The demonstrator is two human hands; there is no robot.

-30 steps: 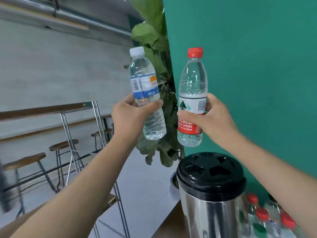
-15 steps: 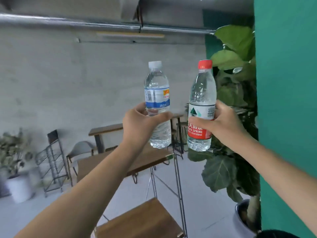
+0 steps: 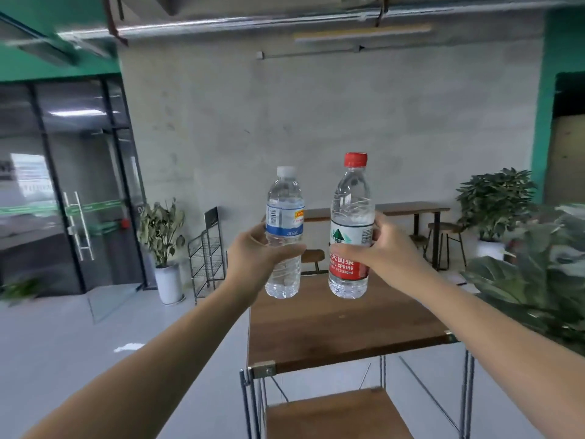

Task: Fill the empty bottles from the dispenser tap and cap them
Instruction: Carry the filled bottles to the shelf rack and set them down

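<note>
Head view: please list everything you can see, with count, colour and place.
white-cap bottle: 1, clear, blue label, in left hand
red-cap bottle: 1, clear, red label, in right hand
table: 1, brown wood, below the bottles
far table: 1, brown, at grey wall
stool: 1, brown, under far table
wire rack: 1, black, by wall
plants: several, green, left, right and near right
glass door: 1, dark frame, left
left hand: grips white-cap bottle
right hand: grips red-cap bottle

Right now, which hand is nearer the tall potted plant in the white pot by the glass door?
Left. The left hand, gripping the white-capped bottle, is on the plant's side; the right hand, holding the red-capped bottle, is farther away.
</note>
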